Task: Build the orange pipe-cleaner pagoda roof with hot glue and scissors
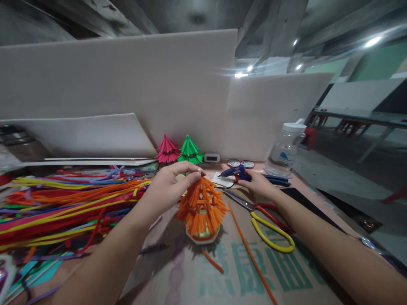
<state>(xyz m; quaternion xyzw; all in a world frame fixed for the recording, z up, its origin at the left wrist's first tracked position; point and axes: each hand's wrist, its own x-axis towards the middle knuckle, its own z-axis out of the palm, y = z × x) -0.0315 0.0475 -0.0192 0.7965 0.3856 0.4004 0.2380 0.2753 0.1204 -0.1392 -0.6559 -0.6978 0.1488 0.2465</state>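
Observation:
My left hand [170, 184] pinches the tip of a small orange tree [202, 203], built of short fuzzy pipe cleaner pieces in layers. The tree stands on a pale, many-sided base [202, 237]. Further right, my right hand [258, 185] has its fingers around the handle of a blue glue gun [237, 171], whose nozzle points left over a small white pad [223, 180]. Scissors [246, 202] with one red and one yellow handle lie below that hand. A long orange pipe cleaner [249, 250] and a short orange piece [213, 260] rest in front of the tree.
Many coloured pipe cleaners [73, 212] are heaped on the left. Behind stand a pink tree [167, 149], a green tree [190, 150] and a small display device [211, 158]. A clear water bottle [282, 150] is at the right. White panels [190, 84] wall off the back.

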